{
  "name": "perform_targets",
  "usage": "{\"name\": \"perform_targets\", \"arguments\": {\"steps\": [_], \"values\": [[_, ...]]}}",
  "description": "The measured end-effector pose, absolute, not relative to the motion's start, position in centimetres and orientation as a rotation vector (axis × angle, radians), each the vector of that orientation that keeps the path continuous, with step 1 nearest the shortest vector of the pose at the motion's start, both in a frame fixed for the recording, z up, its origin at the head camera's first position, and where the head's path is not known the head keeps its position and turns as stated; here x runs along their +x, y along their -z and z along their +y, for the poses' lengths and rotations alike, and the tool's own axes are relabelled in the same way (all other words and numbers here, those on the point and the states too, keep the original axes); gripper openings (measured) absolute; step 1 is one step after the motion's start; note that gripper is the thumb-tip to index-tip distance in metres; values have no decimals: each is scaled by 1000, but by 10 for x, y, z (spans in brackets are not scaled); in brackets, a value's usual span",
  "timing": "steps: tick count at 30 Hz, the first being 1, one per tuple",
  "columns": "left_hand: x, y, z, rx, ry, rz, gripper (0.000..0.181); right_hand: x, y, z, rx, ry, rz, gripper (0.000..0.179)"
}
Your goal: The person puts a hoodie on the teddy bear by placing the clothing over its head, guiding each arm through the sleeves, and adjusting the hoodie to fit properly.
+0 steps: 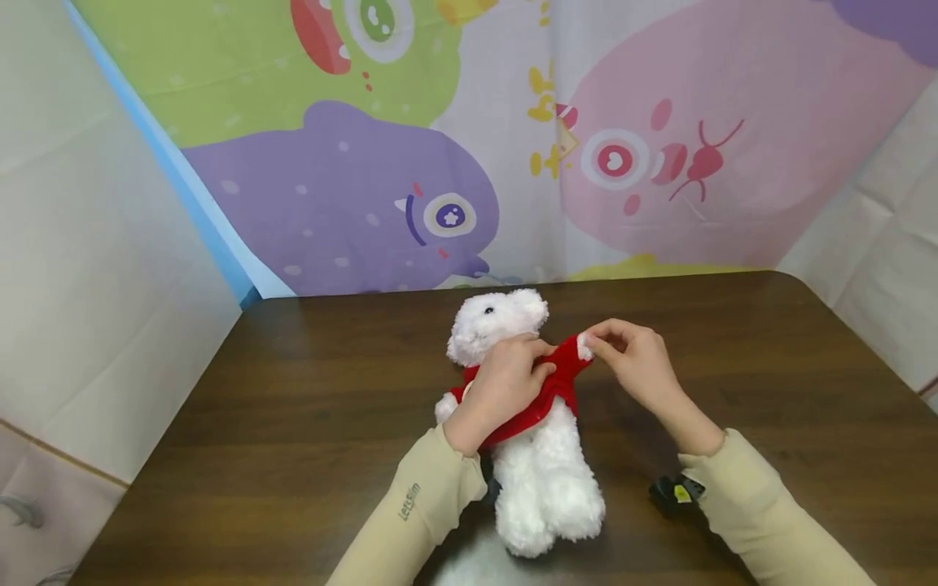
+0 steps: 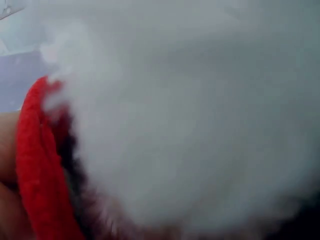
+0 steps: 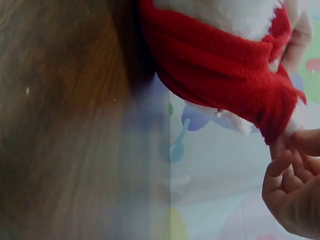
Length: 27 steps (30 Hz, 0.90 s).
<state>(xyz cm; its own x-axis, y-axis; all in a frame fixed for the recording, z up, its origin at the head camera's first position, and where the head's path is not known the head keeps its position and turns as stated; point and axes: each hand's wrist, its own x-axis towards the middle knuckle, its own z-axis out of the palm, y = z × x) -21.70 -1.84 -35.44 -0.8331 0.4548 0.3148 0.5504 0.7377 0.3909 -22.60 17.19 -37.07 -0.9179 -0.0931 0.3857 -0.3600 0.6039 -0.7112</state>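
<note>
A white plush toy animal in a red shirt lies on the table, its head away from me and its legs toward me. My left hand lies across its chest and pinches the red fabric between thumb and fingers. With thumb and fingertips my right hand pinches the white paw at the end of the right-side sleeve, drawing the arm out sideways. In the right wrist view the sleeve is stretched toward my right fingers. White fur fills most of the left wrist view.
The dark wooden table runs back to a cloth printed with cartoon creatures. Pale walls stand on both sides. A dark wrist device shows beneath the right sleeve.
</note>
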Motion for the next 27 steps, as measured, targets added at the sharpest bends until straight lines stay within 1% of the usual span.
{"name": "perform_targets", "arguments": {"steps": [7,11,15,18,21,27], "values": [[-218,349,-26,-837,640,-2736,19,-231,370,179,345,-1262,-2564,16],[-219,348,-27,-797,695,-2780,19,-231,372,179,389,-1448,-2575,18],[-218,351,-24,-766,824,-2782,27,-231,376,179,482,-1704,-2583,20],[-217,355,-18,-789,838,-2716,31,-229,375,178,553,-1783,-2607,20],[-216,359,-13,-813,697,-2634,28,-227,370,178,586,-1723,-2645,21],[-218,364,-15,-854,342,-2540,21,-224,362,175,531,-1571,-2651,19]]}}
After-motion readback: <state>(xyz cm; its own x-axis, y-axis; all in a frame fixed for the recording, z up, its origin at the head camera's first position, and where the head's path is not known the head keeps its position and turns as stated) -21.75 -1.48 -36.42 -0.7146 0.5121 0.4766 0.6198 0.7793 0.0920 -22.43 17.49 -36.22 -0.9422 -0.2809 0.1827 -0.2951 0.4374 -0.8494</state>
